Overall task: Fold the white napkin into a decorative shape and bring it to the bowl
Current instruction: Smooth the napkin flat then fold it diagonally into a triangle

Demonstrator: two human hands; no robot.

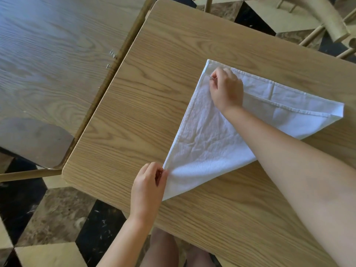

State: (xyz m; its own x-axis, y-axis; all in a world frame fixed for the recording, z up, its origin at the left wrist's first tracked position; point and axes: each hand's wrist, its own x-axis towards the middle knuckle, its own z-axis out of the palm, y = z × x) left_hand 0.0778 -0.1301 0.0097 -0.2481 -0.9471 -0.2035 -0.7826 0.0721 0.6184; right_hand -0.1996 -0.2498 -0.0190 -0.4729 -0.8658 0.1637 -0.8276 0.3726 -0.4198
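Observation:
The white napkin (208,135) lies folded into a rough triangle on the wooden table (146,97). Its hemmed edges run along the far side, and a second layer shows at the right corner. My left hand (149,186) pinches the near corner of the napkin at the table's front. My right hand (225,87) reaches across the cloth and pinches the far left corner between thumb and fingers. My right forearm covers part of the napkin's near right edge. No bowl is in view.
A second wooden table (54,60) stands close on the left, with a narrow gap between them. A chair seat (34,141) sits below it. Wooden chair parts (331,22) are at the top right. The floor (57,218) is patterned tile.

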